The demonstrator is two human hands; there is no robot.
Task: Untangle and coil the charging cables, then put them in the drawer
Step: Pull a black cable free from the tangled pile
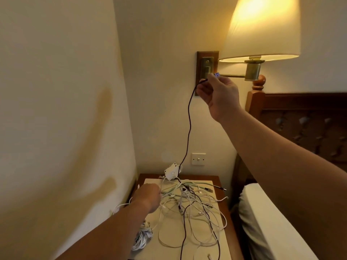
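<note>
Right hand (217,92) pinches dark cable (188,128) by its plug end, up high; left hand (148,197), far below, sits on the tangle (191,199), grip unclear; risk is that pulling harder cinches the knot or drags the white adapter (171,172) off.
</note>
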